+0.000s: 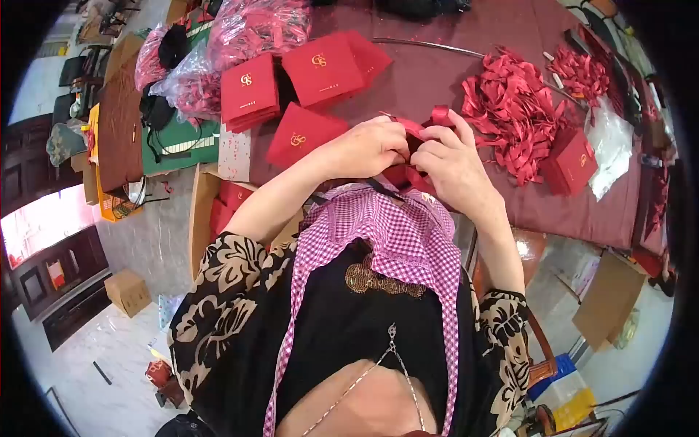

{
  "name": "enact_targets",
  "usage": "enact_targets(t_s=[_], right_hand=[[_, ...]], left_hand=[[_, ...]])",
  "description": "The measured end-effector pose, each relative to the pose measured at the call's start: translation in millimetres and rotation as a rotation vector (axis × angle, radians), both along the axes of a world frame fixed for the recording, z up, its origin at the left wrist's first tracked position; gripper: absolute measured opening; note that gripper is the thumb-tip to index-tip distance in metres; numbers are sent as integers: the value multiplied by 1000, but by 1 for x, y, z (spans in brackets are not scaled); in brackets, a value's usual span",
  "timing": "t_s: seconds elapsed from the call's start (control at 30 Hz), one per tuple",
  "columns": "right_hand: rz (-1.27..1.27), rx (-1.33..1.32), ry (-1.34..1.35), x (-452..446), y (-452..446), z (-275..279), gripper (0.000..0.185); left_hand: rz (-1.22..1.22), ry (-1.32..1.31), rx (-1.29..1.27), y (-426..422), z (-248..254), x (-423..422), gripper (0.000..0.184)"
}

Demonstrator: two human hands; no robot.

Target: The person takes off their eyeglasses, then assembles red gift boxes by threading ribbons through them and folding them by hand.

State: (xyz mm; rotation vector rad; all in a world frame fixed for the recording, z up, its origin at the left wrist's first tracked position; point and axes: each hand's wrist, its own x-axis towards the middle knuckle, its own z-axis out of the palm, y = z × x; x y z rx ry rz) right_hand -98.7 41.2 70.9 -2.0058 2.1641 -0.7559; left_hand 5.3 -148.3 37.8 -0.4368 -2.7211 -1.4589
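In front of the checked apron, at the table edge, both hands work close together on a red satin ribbon [440, 113]. My left hand [368, 149] is closed with curled fingers around part of the ribbon. My right hand [453, 164] pinches it too, and a loop stands up beside the index finger. Some red material shows below and between the hands; its shape is mostly hidden by the fingers. Just left of my left hand lies a red card-like pouch [302, 136] with a gold logo.
Stacks of red gold-printed pouches [250, 91] [324, 65] lie at the back left, near plastic bags [258, 29] of red pieces. A heap of cut red ribbons [510, 109] spreads on the right, beside another red stack [569, 162] and a clear plastic bag [611, 149]. An open carton [201, 211] stands left.
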Motion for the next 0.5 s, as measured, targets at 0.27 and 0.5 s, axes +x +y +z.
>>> enact_targets(t_s=[0.27,0.5], right_hand=[[52,32,-98,-4,5,12,14],[-68,-9,-119,-8,10,7,10]], left_hand=[[392,-179,498,-45,9,-8,8],[716,-176,589,-48,-11,-4,17]])
